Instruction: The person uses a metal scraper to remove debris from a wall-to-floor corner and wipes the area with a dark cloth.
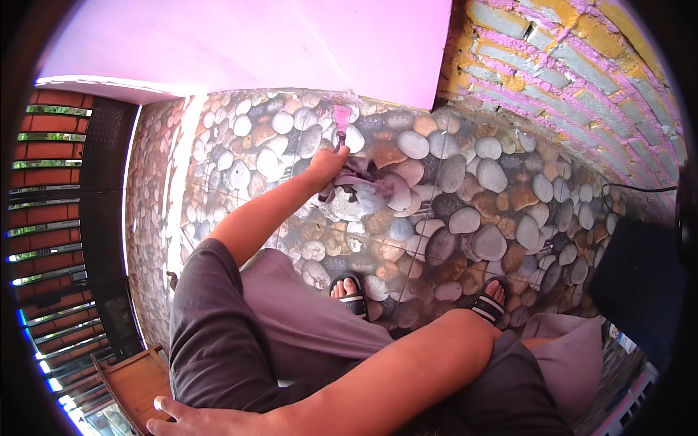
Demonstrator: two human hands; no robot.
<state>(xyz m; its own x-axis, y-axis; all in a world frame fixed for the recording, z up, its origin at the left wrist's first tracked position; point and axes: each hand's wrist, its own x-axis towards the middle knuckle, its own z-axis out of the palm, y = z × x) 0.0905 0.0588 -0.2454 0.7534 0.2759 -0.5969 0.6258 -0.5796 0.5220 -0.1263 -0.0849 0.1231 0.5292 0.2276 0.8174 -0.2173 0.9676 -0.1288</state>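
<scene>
Left hand (329,166) is closed on a pink-tipped flat tool (341,125) by its handle, the tool lying ahead of the knuckles, long axis toward the pink wall (291,43); right hand (196,419), fingers spread, lies well apart.

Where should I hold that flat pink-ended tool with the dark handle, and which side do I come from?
Probably hold the flat pink-ended tool by its thin dark handle, coming from the person's side, opposite the smooth pink wall. Its broad end points toward that wall; the slim handle runs back and should be easier to wrap. The bare left grip holds it there, hiding the rest.
</scene>
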